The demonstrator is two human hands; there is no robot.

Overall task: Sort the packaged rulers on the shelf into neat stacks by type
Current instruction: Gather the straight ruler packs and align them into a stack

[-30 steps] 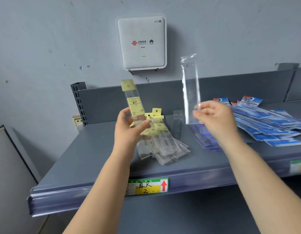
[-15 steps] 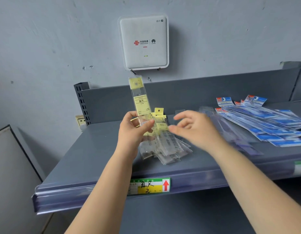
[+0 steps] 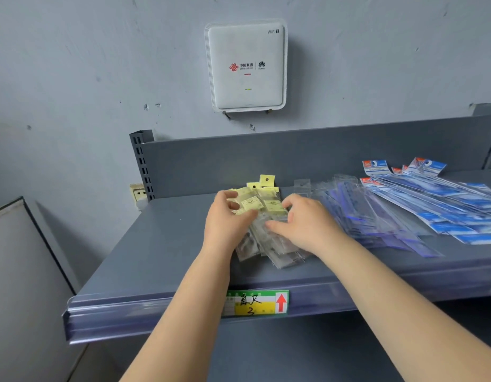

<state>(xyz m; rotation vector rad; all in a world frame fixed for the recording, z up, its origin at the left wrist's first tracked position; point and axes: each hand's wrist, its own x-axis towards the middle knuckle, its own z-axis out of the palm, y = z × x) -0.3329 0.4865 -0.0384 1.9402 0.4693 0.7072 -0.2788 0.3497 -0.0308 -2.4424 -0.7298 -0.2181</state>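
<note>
Resting on the yellow-tagged ruler packs (image 3: 262, 213), the left hand (image 3: 227, 221) curled round their edge; the right hand (image 3: 302, 224) pressed them, fingers fairly straight.

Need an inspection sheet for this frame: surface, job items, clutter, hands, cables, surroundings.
Surface: grey metal shelf, green-yellow price label on its front edge.
Job's things: yellow-labelled clear ruler packs in a loose pile; clear purple-tinted ruler packs fanned beside them; blue-labelled ruler packs spread at right.
Clutter: nothing seen.
Hands: left hand and right hand both rest on the yellow-labelled pile; grip unclear.
Cables: nothing seen.
Surroundings: white wall-mounted WiFi router; wall socket.
</note>
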